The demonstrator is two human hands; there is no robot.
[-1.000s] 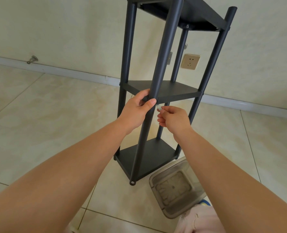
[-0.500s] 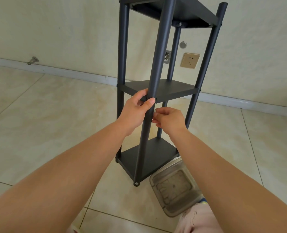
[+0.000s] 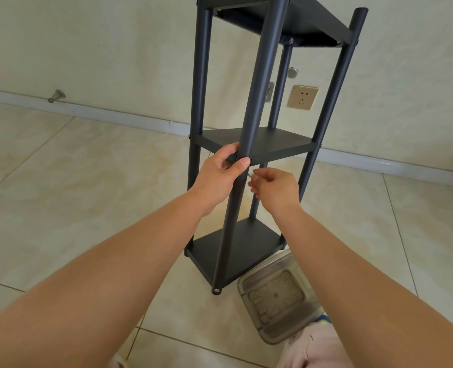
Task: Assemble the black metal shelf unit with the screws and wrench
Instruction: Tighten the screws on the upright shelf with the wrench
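The black metal shelf unit (image 3: 259, 144) stands on the tiled floor (image 3: 74, 195) close to the cream wall (image 3: 113, 49), three shelves held between four round posts. The person's left hand (image 3: 220, 176) is wrapped around the nearest post (image 3: 249, 128) right at the level of the middle shelf (image 3: 267, 146), thumb across the front of the tube and fingers curled behind it. Just beside it, a little lower and to the right of the same post, the right hand (image 3: 275, 188) has its fingertips pinched together on a small silvery piece (image 3: 251, 174), thin and bright, which pokes out towards the post; it is too small for me to tell whether it is a screw or the wrench. The bottom shelf (image 3: 236, 253) sits low over the floor, and the near post ends in a round foot (image 3: 216, 290). Next to that foot, on the floor, lies a clear plastic tray (image 3: 278, 296), partly under the right forearm. On the wall behind the unit are a beige power socket (image 3: 302, 97) and a small metal bracket (image 3: 270, 91), and a metal door stop (image 3: 56, 96) sticks out above the skirting at the left.
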